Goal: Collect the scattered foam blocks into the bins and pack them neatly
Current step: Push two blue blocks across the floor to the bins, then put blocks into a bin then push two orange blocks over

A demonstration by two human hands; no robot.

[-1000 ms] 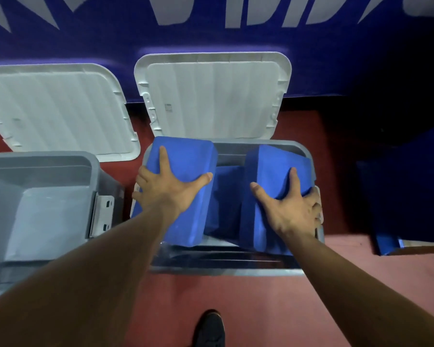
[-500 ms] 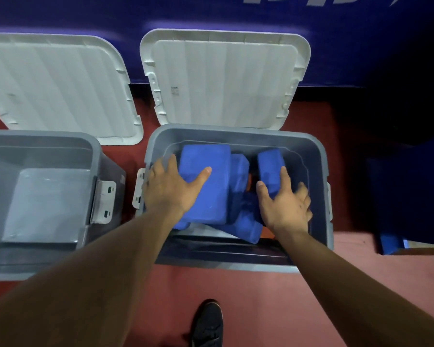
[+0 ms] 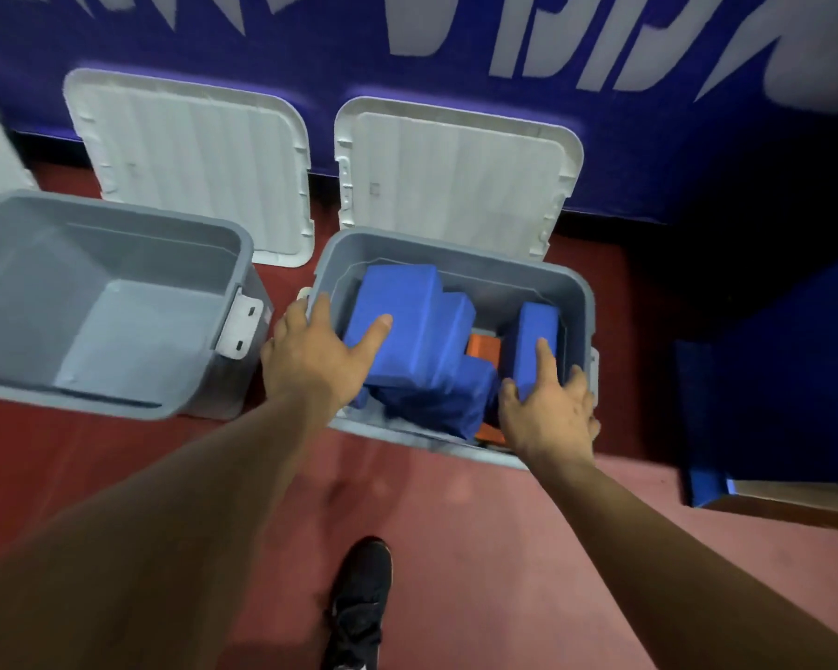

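Note:
The right grey bin (image 3: pixel 460 256) holds several blue foam blocks and an orange block (image 3: pixel 484 349) low between them. My left hand (image 3: pixel 310 362) grips a large blue block (image 3: pixel 400 307) at the bin's left side, thumb on its top face, fingers down its left edge. That block lies tilted over a second blue block (image 3: pixel 457 326) and a third (image 3: pixel 439 403). My right hand (image 3: pixel 550 411) grips a narrow blue block (image 3: pixel 533 331) that stands on edge at the bin's right wall.
An empty grey bin (image 3: pixel 117 212) stands to the left. Two white lids (image 3: pixel 189 157) (image 3: pixel 456 171) lean against the blue banner wall behind the bins. A dark blue mat (image 3: pixel 770 379) lies to the right. My black shoe (image 3: pixel 359 597) is on the red floor.
Both hands have lowered their blue blocks from above the rim down into the right bin. The camera has shifted, so the bins now sit further right in view.

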